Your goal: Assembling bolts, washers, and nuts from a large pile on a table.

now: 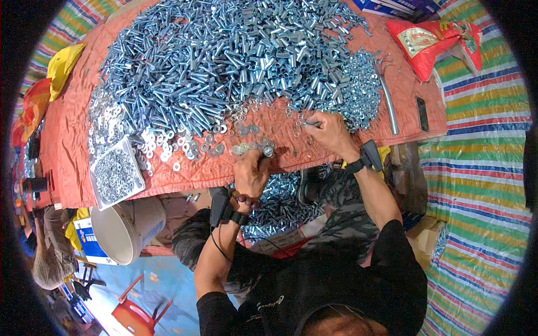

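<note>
My left hand (250,175) is closed near the front edge of the red quilted cloth (207,175), its fingers around a small round-ended metal piece (268,151). Loose flat washers (244,148) lie just beside those fingers. Farther right, my right hand (330,133) pinches near a few thin rings (296,134); whatever sits between its fingertips is too small to name. Beyond both hands spreads a big heap of shiny metal sleeves and bolts (224,67). Nuts (358,84) are piled at its right side, and more flat washers (168,143) lie at its left front.
A white tray (137,161) of small rings sits at the cloth's left front, above a white bucket (115,232). To the right are a metal tube (388,103), a black flat object (422,115) and a red bag (420,47). More bolts (280,207) lie below the table edge.
</note>
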A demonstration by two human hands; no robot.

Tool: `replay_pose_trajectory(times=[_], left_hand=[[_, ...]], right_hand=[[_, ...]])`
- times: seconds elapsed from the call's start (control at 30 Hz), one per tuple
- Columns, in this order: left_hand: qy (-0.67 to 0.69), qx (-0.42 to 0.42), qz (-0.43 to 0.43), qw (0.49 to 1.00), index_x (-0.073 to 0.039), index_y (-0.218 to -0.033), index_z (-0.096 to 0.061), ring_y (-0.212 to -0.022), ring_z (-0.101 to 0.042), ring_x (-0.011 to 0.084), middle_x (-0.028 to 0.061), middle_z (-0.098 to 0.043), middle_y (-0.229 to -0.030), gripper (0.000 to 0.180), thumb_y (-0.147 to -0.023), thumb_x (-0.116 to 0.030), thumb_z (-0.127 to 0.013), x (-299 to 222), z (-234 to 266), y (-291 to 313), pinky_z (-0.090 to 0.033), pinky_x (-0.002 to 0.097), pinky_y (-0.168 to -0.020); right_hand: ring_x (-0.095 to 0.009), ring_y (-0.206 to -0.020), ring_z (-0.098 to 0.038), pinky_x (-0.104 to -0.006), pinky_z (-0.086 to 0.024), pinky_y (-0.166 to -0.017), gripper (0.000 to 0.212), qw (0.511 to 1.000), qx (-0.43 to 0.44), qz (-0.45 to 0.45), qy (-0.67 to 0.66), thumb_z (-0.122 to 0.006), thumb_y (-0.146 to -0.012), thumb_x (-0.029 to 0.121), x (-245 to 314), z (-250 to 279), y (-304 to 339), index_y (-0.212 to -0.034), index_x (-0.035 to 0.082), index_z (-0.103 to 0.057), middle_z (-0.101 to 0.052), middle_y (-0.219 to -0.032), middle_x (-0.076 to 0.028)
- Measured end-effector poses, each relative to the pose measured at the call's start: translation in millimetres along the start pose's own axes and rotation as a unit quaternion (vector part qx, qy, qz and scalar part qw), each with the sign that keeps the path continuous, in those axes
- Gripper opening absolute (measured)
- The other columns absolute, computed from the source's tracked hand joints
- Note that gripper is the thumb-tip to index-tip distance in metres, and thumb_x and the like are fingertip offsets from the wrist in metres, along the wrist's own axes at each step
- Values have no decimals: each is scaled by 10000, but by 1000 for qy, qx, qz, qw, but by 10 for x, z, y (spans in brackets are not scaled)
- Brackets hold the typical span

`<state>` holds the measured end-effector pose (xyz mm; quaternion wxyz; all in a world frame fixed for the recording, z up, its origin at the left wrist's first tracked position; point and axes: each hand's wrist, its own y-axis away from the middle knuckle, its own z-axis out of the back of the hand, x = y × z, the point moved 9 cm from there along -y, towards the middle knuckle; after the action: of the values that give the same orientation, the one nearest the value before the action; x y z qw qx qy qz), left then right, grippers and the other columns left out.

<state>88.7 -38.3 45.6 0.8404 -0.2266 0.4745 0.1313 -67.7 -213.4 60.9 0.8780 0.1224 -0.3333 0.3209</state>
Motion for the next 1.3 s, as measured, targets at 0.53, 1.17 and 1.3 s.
replay_pose_trajectory(times=[0.53,1.17,1.3], left_hand=[[55,247,9,967,-19,-885,-709,-758,-663,358,173,-683,-798,303,-767,-294,-759,-252,-315,62,-514,411,-664],[-112,154,54,980,-59,-988,-677,-732,-637,390,198,-668,-816,243,-764,-148,-647,49,158,-10,-501,456,-640],[-87,38,66,993,-36,-995,-668,-696,-660,327,170,-682,-800,207,-843,-174,-637,156,389,-29,-513,400,-625]], right_hand=[[-118,-678,-612,-299,-498,-628,240,969,241,8,-48,-701,-778,204,20,-294,-47,-879,-12,-692,-692,-783,-72],[-368,-820,-625,-448,-490,-715,258,994,-34,100,-6,-673,-798,283,1227,-1081,-676,-891,44,-698,-643,-870,-182],[-357,-766,-614,-432,-473,-691,256,990,-20,133,39,-680,-795,245,1396,-1157,-689,-861,-3,-672,-630,-813,-191]])
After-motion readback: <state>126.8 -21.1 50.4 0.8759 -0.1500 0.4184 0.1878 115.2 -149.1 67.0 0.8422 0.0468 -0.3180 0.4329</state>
